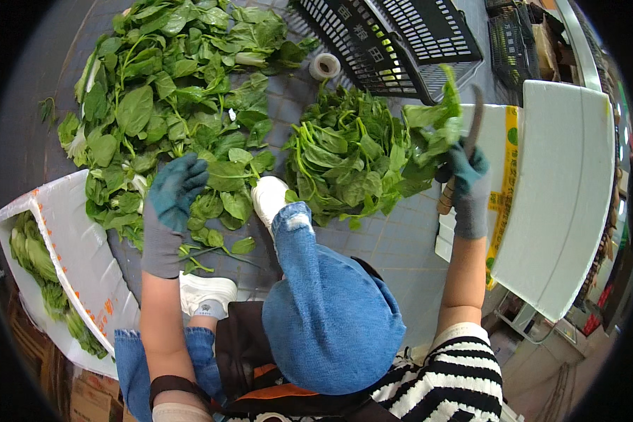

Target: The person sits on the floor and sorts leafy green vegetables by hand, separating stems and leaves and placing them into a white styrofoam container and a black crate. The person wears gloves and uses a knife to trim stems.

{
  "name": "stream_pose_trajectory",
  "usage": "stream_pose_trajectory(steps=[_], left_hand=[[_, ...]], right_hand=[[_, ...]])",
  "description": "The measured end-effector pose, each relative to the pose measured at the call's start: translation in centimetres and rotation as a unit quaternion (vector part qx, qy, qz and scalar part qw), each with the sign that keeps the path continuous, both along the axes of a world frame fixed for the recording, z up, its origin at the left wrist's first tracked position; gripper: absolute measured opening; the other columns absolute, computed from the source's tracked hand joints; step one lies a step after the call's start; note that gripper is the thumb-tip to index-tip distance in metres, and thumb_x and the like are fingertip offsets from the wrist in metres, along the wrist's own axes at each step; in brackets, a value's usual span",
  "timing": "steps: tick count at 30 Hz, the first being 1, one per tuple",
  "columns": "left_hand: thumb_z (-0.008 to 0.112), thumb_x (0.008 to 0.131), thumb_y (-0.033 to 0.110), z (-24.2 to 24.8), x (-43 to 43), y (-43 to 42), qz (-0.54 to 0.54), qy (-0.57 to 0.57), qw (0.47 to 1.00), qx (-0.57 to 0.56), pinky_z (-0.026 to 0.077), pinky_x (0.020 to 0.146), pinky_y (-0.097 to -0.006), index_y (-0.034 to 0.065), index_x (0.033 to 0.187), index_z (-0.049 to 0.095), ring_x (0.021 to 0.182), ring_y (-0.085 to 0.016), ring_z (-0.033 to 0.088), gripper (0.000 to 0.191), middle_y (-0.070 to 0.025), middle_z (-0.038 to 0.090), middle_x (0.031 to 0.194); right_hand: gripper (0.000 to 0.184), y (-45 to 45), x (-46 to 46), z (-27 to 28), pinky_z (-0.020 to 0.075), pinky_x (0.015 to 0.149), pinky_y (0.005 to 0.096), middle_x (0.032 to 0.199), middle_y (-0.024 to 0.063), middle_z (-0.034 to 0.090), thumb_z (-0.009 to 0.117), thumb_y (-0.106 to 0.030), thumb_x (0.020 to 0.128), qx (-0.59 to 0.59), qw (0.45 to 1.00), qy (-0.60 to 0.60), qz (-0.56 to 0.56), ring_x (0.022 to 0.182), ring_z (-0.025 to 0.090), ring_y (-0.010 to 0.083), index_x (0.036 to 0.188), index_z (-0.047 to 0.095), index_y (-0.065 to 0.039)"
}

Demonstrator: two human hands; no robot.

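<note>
My left hand (176, 192), in a grey and green glove, is raised above the left heap of leafy greens (137, 113); its fingers are slightly bent with nothing seen in them. On the right, my gloved right hand (465, 176) grips a knife (476, 118) by its wooden handle, the curved blade pointing up. A leafy green stalk (446, 121) is at that hand's fingers, left of the blade, and seems held along with the knife. Between my hands a second pile of greens (343, 153) lies on the grey tiled floor (395, 237).
A black plastic crate (374, 47) stands tilted beyond the pile, beside a roll of tape (325, 67). White foam boxes (559, 195) line the right side. At the left, another foam box (79, 232) holds greens. My shoes (208, 293) are near the heaps.
</note>
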State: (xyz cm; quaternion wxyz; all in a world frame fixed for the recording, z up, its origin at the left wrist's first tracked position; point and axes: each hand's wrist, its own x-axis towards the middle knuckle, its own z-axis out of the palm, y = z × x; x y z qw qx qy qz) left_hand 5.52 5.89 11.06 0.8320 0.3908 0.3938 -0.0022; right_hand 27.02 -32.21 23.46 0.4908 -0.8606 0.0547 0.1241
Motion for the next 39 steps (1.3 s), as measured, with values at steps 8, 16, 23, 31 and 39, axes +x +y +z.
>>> stream_pose_trajectory(steps=[8, 16, 23, 31, 39], left_hand=[[0.068, 0.073, 0.016, 6.6, 4.6, -6.4, -0.246, -0.191, 0.825, 0.472, 0.048, 0.079, -0.0348, -0.0010, 0.103, 0.063, 0.087, -0.027, 0.063, 0.035, -0.0157, 0.065, 0.095], [0.063, 0.066, 0.007, 4.0, 3.3, -5.0, -0.216, -0.071, 0.805, 0.548, 0.048, 0.078, -0.0386, -0.0004, 0.092, 0.064, 0.087, -0.036, 0.060, 0.027, -0.0186, 0.064, 0.088], [0.060, 0.070, 0.005, 1.8, 1.5, -4.8, -0.086, -0.060, 0.881, 0.461, 0.048, 0.077, -0.0337, -0.0018, 0.097, 0.062, 0.083, -0.027, 0.062, 0.028, -0.0135, 0.066, 0.092], [0.054, 0.085, 0.014, -3.7, -2.8, 2.3, 0.134, 0.022, 0.982, 0.128, 0.051, 0.067, -0.0295, -0.0034, 0.090, 0.061, 0.067, -0.018, 0.058, 0.019, -0.0115, 0.064, 0.082], [0.073, 0.068, 0.047, -8.5, -9.9, 2.4, -0.490, 0.315, 0.721, 0.377, 0.048, 0.075, -0.0395, -0.0010, 0.090, 0.066, 0.083, -0.034, 0.064, 0.053, -0.0205, 0.067, 0.089]], right_hand=[[0.031, 7.2, 0.4, -3.8, 0.0514, 0.061, 0.0303, 0.087, 0.0070, 0.063, 0.056, -0.025, 0.087, 0.276, 0.957, -0.034, 0.080, 0.073, 0.061, 0.0162, 0.108, 0.057, -0.002], [0.015, 17.6, -3.7, -5.8, 0.0484, 0.052, 0.0329, 0.062, 0.0016, 0.054, 0.054, -0.026, 0.092, 0.458, 0.855, 0.220, -0.101, 0.054, 0.053, 0.0173, 0.089, 0.055, -0.011], [0.016, 18.4, -5.1, -8.7, 0.0507, 0.055, 0.0359, 0.064, 0.0028, 0.054, 0.054, -0.028, 0.091, 0.480, 0.820, 0.271, -0.155, 0.057, 0.054, 0.0197, 0.088, 0.054, -0.012], [0.029, 12.4, -6.0, -7.8, 0.0494, 0.063, 0.0306, 0.090, 0.0037, 0.060, 0.050, -0.027, 0.093, 0.406, 0.912, 0.062, 0.004, 0.076, 0.059, 0.0169, 0.118, 0.050, -0.011], [0.029, 2.1, -4.3, -2.1, 0.0480, 0.067, 0.0250, 0.094, 0.0067, 0.065, 0.062, -0.007, 0.085, -0.058, 0.986, -0.118, 0.107, 0.077, 0.058, 0.0107, 0.112, 0.057, 0.004]])
